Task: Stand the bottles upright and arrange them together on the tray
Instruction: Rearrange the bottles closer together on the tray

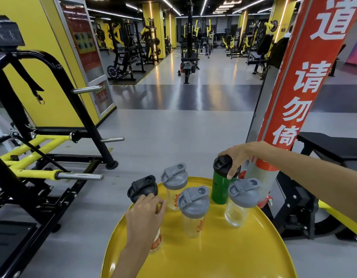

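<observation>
Several shaker bottles stand upright on a round yellow tray (pixel 213 257). My right hand (pixel 236 155) grips the black lid of a green bottle (pixel 220 189) at the tray's far edge. My left hand (pixel 144 215) is wrapped around a clear bottle with a black lid (pixel 142 188) on the left; its body is mostly hidden behind the hand. Three clear bottles with grey lids stand between: one at the back (pixel 174 183), one in the middle (pixel 193 213), one on the right (pixel 240 201).
A red and silver pillar (pixel 289 101) rises just behind the tray on the right, close to the green bottle. A black and yellow weight machine (pixel 43 157) with steel pegs stands to the left. A black bench (pixel 334 145) sits at right. Grey gym floor stretches ahead.
</observation>
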